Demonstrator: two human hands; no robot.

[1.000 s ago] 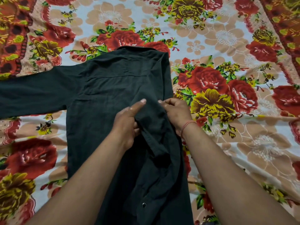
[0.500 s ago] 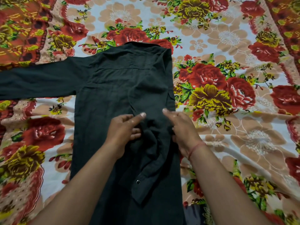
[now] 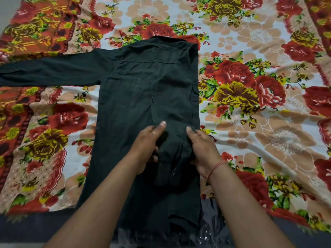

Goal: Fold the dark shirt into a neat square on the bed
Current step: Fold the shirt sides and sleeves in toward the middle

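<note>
The dark shirt (image 3: 132, 97) lies back-up on the bed, collar at the far end. Its right side is folded in, giving a straight right edge. One sleeve (image 3: 52, 72) stretches flat out to the left. The other sleeve (image 3: 170, 158) lies folded down along the shirt's body, bunched, with a button showing near its cuff. My left hand (image 3: 146, 151) and my right hand (image 3: 202, 149) flank this folded sleeve and press it from both sides, fingers on the cloth.
A floral bedsheet (image 3: 250, 97) in red, yellow and peach covers the bed all around the shirt. The bed's near edge (image 3: 35, 224) runs dark along the bottom. A thread band sits on my right wrist (image 3: 215, 168).
Both hands have slid down the folded sleeve toward me, smoothing it along the shirt. The view has pulled back, showing more of the shirt's hem and the bed's near edge.
</note>
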